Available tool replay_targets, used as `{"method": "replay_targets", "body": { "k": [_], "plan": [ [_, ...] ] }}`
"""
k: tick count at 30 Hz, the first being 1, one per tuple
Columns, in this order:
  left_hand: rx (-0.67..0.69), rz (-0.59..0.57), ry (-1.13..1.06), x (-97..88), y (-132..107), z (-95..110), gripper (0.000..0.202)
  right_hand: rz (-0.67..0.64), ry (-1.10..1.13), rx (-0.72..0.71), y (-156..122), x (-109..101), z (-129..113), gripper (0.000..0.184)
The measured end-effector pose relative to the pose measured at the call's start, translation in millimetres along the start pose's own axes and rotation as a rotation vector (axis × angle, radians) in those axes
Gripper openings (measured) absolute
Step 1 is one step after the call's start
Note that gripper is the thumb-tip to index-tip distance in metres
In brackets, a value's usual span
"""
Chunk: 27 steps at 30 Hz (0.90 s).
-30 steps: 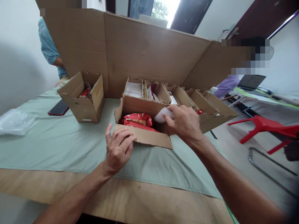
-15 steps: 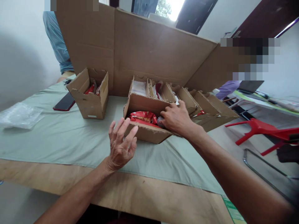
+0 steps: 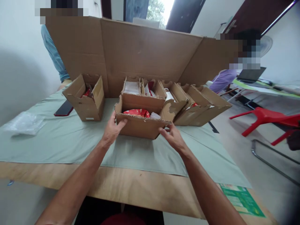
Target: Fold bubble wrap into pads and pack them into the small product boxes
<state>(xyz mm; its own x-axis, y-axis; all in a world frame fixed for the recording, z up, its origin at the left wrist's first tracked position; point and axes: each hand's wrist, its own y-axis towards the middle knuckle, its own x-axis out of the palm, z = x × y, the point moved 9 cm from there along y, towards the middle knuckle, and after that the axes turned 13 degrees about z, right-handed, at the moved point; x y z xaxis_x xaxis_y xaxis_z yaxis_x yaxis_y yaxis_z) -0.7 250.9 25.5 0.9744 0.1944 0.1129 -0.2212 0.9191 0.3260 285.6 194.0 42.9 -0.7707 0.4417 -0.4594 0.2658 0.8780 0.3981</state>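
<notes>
Table [image 3: 131,190], wooden, with pale green cloth [image 3: 58,140]; on it a tall folded cardboard screen [image 3: 140,53], one small open box [image 3: 85,100] at left, a dark phone [image 3: 63,108] just beside it, a clear plastic bag [image 3: 24,122], and a row of open boxes [image 3: 199,103] at the back right. Beyond the screen: a blue sleeve [image 3: 53,56] and a laptop [image 3: 250,75]. On the floor: a red chair [image 3: 264,117] on its side and a green leaflet [image 3: 241,200].

A makeshift packing room

Small cartons [image 3: 164,103] line the cloth-covered bench [image 3: 58,147] before a cardboard screen [image 3: 131,53]; beyond it, red plastic chairs [image 3: 264,120].
</notes>
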Motion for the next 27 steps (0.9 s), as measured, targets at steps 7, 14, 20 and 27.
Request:
{"method": "replay_targets", "body": {
  "k": [7, 14, 20, 27],
  "plan": [
    [-0.065, 0.059, 0.073, -17.2, -59.5, 19.8, 0.052, 0.109, 0.039, 0.028, -48.1, -13.4, -12.7, 0.041],
    [0.001, 0.292, 0.096, -98.0, -90.5, 59.1, 0.049, 0.022, 0.095, -0.107, -73.3, 7.2, -80.4, 0.037],
    [0.078, 0.18, 0.002, -58.0, -67.1, 75.0, 0.065, 0.163, 0.091, -0.103, -53.0, -15.0, -79.0, 0.031],
    [-0.107, 0.116, -0.032, -74.7, -97.9, 28.7, 0.057, 0.156, 0.02, -0.123, -130.2, -16.6, -61.0, 0.044]
  ]
}}
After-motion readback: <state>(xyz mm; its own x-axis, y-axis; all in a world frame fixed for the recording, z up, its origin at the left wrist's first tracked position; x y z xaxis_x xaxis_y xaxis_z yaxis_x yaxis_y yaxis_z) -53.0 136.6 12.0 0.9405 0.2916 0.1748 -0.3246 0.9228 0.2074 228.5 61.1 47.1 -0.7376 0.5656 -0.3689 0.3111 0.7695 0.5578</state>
